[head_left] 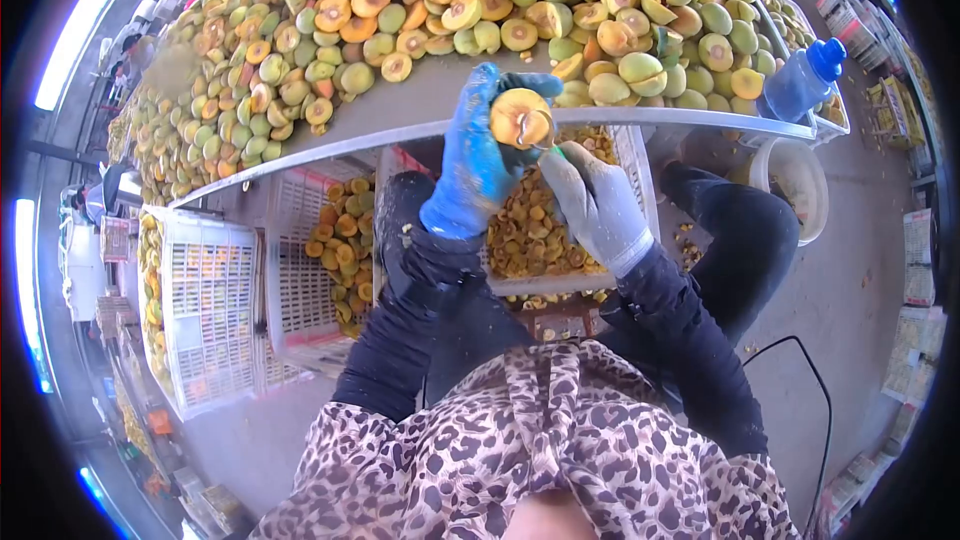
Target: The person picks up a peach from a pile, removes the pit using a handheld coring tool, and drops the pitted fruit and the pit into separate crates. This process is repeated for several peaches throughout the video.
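My left hand (472, 162), in a blue rubber glove, is closed around a peach half (519, 119) and holds its cut face up toward me. My right hand (594, 198), in a pale grey glove, is closed on a small pitting knife (546, 143). A bit of green handle shows at its fingers, and the curved metal end is at the flesh around the pit. Most of the tool is hidden by the fingers. Both hands are over the near metal edge of the work table (420, 100), in front of a large heap of peach halves (470, 0).
Below my hands stands a crate (640, 175) with orange-brown fruit pieces. To the left are white slatted crates (212, 305), one holding peach halves (345, 230). At the right are a blue bottle (797, 85) on the table and a white bucket (815, 190) on the floor.
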Tool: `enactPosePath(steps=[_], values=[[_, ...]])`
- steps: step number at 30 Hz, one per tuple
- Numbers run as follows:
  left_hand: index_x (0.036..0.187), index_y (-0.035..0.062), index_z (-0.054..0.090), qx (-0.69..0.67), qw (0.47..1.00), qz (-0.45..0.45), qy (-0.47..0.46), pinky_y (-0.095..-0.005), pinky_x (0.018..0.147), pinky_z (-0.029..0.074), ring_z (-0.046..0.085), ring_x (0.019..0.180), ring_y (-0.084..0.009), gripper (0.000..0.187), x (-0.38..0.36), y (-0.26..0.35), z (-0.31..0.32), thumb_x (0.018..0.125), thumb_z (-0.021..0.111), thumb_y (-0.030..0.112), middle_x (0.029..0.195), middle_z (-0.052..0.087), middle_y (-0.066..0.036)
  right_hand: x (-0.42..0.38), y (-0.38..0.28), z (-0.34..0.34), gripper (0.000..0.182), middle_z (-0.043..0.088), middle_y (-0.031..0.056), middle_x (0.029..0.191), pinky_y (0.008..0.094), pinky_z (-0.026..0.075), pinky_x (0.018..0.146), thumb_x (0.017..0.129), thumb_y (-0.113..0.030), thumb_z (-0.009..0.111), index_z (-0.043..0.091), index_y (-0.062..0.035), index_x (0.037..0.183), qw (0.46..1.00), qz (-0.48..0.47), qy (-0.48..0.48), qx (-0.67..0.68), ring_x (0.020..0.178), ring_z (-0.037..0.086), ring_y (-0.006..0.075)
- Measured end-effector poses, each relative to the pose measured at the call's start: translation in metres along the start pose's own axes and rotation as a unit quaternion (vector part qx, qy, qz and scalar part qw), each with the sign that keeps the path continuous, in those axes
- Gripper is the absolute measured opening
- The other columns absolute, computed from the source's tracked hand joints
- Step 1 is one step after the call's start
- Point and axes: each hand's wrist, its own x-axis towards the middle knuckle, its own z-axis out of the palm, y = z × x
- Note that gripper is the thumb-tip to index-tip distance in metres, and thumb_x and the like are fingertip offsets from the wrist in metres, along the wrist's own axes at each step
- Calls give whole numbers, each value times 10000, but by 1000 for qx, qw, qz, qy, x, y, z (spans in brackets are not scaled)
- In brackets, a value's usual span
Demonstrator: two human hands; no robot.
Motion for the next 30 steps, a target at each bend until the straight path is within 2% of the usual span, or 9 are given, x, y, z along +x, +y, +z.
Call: enactPosePath(steps=[3,6,11,13,16,17,20,28,30], values=[[1004,5,595,-203,964,-113,131,-321,717,526,625,812,-225,529,-19,4,12,983,325,460,941,654,-134,-8,-5,12,277,602,196,673,384,447,554,948,-272,520,593,-8,912,999,-47,12,-22,634,616,361],[1001,-5,560,-95,992,2,80,-292,701,520,615,778,-177,445,-38,12,19,1006,353,389,907,643,-126,-20,-8,18,294,605,186,654,392,448,547,949,-289,516,597,-11,898,996,-65,20,-51,615,615,364],[886,-13,602,-131,987,7,87,-325,667,527,618,678,-247,584,-43,12,14,984,301,478,784,642,-148,-31,-16,16,331,609,180,647,395,458,560,956,-296,504,605,11,884,986,-73,-2,-151,618,622,362],[843,-9,592,-123,991,8,56,-337,658,533,623,684,-264,578,-45,12,9,978,318,481,763,636,-155,-32,-23,6,341,611,187,655,395,462,573,962,-285,497,605,33,900,994,-24,-102,15,589,624,316],[850,-9,598,-243,965,-78,56,-343,646,535,631,687,-276,581,-43,18,10,965,338,498,785,646,-165,-33,-14,12,336,602,181,644,377,451,563,965,-269,498,600,49,925,995,-73,-72,-15,561,603,241],[856,-10,610,-203,969,-57,128,-341,633,536,634,678,-273,595,-42,5,12,953,344,513,801,658,-166,-36,-9,18,309,582,168,624,354,433,541,960,-251,513,597,44,925,989,-122,-11,-78,544,562,169],[898,-33,598,-223,970,-21,89,-294,737,530,630,759,-198,566,-54,27,25,1006,284,426,801,648,-132,-41,-21,15,277,556,167,598,340,419,514,954,-230,524,594,35,914,998,-58,-18,-27,523,569,187],[892,-14,599,-284,942,-11,177,-295,699,525,636,739,-202,537,-67,31,31,1007,297,415,833,657,-136,-47,-21,18,266,542,167,580,337,420,495,954,-231,523,594,23,916,989,-130,3,-69,506,584,253],[919,-11,590,-168,983,0,66,-285,697,523,635,739,-191,523,-65,29,18,1008,301,416,835,658,-130,-48,-19,15,303,561,155,591,334,427,491,957,-263,521,603,29,960,977,-124,-14,-171,496,577,221]])
